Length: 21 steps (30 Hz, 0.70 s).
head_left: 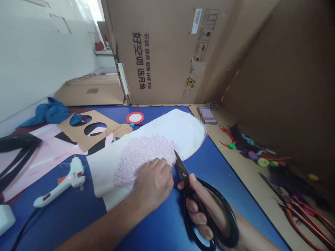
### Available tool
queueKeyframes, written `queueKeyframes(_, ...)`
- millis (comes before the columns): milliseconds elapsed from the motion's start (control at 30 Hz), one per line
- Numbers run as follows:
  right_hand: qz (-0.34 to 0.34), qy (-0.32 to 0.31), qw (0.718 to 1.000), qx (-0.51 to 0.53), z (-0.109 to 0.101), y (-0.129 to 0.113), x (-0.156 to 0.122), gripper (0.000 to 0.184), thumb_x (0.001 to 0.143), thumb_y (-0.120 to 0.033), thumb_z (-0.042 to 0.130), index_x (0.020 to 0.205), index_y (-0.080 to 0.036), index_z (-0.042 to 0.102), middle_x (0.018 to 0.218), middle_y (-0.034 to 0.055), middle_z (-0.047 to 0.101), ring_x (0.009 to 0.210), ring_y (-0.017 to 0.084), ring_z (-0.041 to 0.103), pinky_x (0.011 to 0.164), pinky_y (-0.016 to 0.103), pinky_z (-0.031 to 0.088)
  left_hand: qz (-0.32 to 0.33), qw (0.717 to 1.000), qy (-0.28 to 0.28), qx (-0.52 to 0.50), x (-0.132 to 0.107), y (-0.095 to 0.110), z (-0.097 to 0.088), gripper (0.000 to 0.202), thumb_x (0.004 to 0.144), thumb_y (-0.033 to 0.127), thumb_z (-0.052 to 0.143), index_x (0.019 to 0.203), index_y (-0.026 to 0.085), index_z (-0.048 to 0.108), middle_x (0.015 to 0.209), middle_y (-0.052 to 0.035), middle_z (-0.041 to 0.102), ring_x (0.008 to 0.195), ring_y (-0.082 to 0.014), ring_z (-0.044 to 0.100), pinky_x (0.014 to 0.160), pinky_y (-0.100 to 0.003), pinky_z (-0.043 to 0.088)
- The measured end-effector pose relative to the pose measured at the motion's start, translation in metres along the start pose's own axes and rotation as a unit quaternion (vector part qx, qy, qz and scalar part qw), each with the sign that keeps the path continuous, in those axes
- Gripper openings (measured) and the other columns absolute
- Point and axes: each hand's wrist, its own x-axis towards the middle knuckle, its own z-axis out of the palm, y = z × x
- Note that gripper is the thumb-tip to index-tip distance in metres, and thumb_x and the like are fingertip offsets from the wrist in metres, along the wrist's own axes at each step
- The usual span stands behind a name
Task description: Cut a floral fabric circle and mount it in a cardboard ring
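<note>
A white piece of fabric (183, 127) with a pale purple, petal-like pattern (146, 151) lies across the blue table. My left hand (155, 179) is closed on the fabric's near edge, beside the pattern; its fingertips are hidden beneath the knuckles. Black-handled scissors (185, 170) are gripped in my right hand (201, 205), thumb and fingers around the handles. The blades point up and away, their tip touching or just over the fabric's edge, right of my left hand. Whether fabric lies between the blades I cannot tell.
A white glue gun (69, 179) lies at the left, near brown board with round cutouts (78, 134) and blue cloth (49, 112). A red-rimmed round piece (135, 118) sits behind the fabric. Cardboard walls (167, 52) stand behind; red-handled scissors (295, 205) lie right.
</note>
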Motion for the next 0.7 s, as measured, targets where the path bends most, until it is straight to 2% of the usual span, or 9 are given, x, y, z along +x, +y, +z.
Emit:
queueKeyframes(300,0.009,-0.005,1.000,0.007,-0.004,0.001,0.004,0.052,0.098,-0.072,0.065,0.116,-0.024,0.066,0.063,-0.0080,0.049,0.043,0.005,0.039,0.031,0.011,0.035,-0.004,1.000,-0.010,0.011,0.001,0.002,-0.005,0.020,0.092,0.007,0.058,0.080,0.023,0.060,0.082,-0.0020,0.063,0.080,-0.0224,0.058,0.070,-0.041,0.044)
queueKeyframes(467,-0.001,-0.012,1.000,0.013,-0.005,0.002,0.003,0.052,0.096,-0.073,0.068,0.115,-0.024,0.066,0.064,-0.0077,0.050,0.044,0.005,0.039,0.032,0.011,0.035,-0.014,0.999,-0.022,0.018,0.004,0.002,-0.012,0.013,0.094,0.021,0.064,0.082,0.022,0.062,0.085,-0.0041,0.064,0.083,-0.0248,0.060,0.072,-0.042,0.044)
queueKeyframes(600,0.010,-0.006,1.000,0.007,-0.004,0.000,-0.003,0.050,0.099,-0.071,0.064,0.115,-0.024,0.065,0.064,-0.0075,0.050,0.043,0.005,0.038,0.031,0.011,0.033,-0.082,0.996,-0.044,-0.018,0.009,0.008,-0.026,0.010,0.093,0.025,0.065,0.084,0.021,0.064,0.090,-0.0061,0.068,0.086,-0.0256,0.063,0.074,-0.041,0.043)
queueKeyframes(700,0.009,-0.012,1.000,0.012,-0.004,0.000,-0.006,0.048,0.100,-0.070,0.064,0.114,-0.024,0.066,0.064,-0.0075,0.049,0.043,0.005,0.037,0.032,0.011,0.032,-0.195,0.970,-0.084,-0.123,0.011,0.021,-0.039,0.010,0.092,0.022,0.063,0.081,0.021,0.065,0.086,-0.0042,0.069,0.081,-0.0227,0.063,0.072,-0.037,0.042)
